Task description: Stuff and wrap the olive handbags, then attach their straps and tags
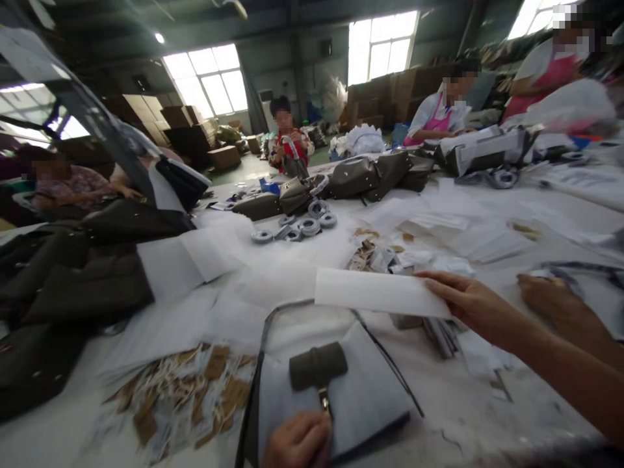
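Note:
A bag wrapped in pale grey-blue cover (pixel 361 396) lies flat in front of me, with a dark olive flap tab (pixel 318 365) and a thin dark strap looping round it. My left hand (pixel 298 442) is at the bottom edge, fingers curled on the bag's near edge just below the tab's metal clasp. My right hand (pixel 465 300) reaches in from the right and pinches the right end of a long white paper sheet (pixel 375 292), held just above the bag's far side.
Another hand (pixel 548 294) rests on the table further right. Brown and white paper scraps (pixel 185 390) lie left of the bag. Dark olive bags (pixel 88 279) pile up at the left, tape rolls (pixel 302 226) and more bags (pixel 370 174) sit mid-table. Several people work round the table.

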Demonstrator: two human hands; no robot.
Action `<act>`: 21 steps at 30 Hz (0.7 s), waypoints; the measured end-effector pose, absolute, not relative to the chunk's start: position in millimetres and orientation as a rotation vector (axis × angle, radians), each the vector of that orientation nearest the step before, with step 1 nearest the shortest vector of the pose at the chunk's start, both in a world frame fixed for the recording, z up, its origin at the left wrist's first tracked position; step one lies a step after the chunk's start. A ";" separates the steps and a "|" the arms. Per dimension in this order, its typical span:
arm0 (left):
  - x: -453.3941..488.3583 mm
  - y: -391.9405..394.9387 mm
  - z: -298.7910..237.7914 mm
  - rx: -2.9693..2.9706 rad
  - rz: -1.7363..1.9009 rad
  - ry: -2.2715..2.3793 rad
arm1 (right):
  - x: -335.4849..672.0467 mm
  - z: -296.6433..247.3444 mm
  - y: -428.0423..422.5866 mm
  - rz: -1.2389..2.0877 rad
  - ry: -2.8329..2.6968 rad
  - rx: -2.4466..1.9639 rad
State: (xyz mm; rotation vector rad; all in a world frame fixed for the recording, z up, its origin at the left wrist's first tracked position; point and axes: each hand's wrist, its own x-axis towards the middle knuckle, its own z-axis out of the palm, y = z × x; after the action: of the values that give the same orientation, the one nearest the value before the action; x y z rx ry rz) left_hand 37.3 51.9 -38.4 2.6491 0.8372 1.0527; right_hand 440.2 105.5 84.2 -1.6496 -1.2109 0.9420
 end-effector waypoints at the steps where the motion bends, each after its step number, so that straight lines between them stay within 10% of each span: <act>1: 34.1 46.4 -37.5 2.585 0.929 0.846 | 427.4 74.3 92.6 0.994 -1.276 -1.684; 9: 30.0 41.6 -32.7 2.623 0.800 0.930 | 348.0 24.7 49.7 0.151 -2.307 -1.404; 21: 21.5 21.0 -30.9 2.598 0.754 0.899 | 319.7 42.1 76.0 0.229 -2.794 -1.215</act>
State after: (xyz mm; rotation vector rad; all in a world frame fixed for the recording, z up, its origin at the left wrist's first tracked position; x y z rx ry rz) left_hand 21.5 21.0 -30.9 2.5980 0.8988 0.7536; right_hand 319.7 76.0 42.1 -1.2146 -2.7938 0.2289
